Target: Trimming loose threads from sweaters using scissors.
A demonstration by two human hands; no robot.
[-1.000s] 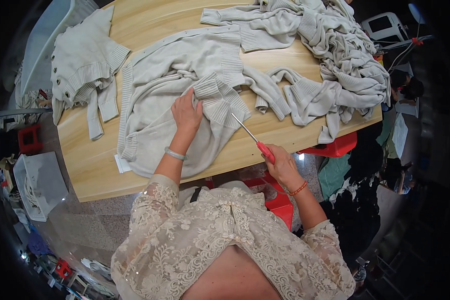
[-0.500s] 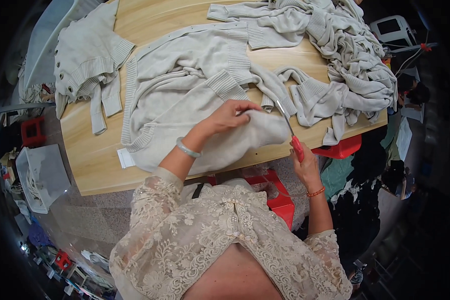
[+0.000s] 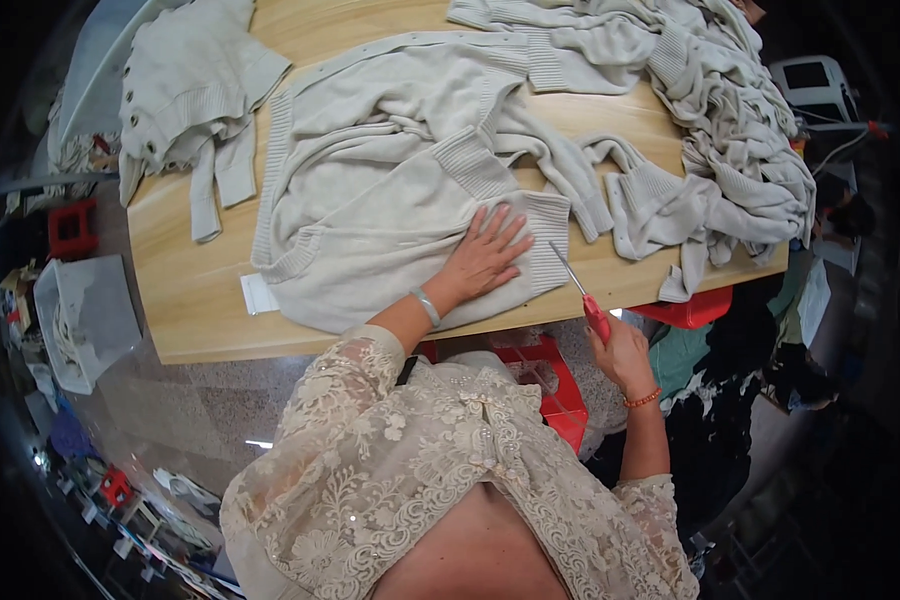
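A pale grey knit cardigan [image 3: 370, 215] lies spread on the wooden table in front of me. My left hand [image 3: 483, 258] rests flat on its lower right part, fingers spread, just beside a ribbed band [image 3: 547, 243]. Closed around the red handle of a slender tool [image 3: 597, 318] is my right hand [image 3: 623, 352], off the table's front edge. The tool's thin metal shaft points up and left, its tip close to the ribbed band; whether they touch I cannot tell. A white tag [image 3: 259, 294] lies by the cardigan's left end.
More pale knitwear [image 3: 735, 150] is heaped at the table's right end. Another buttoned garment [image 3: 185, 95] lies at the far left of the wooden table [image 3: 175, 320]. Red stools [image 3: 560, 390] stand below the front edge, and a white bin [image 3: 95, 320] stands on the floor at left.
My left hand has let go of the lifted knit fabric and now lies flat on it. The ribbed band has come down onto the table. My right hand has lowered slightly with the tool.
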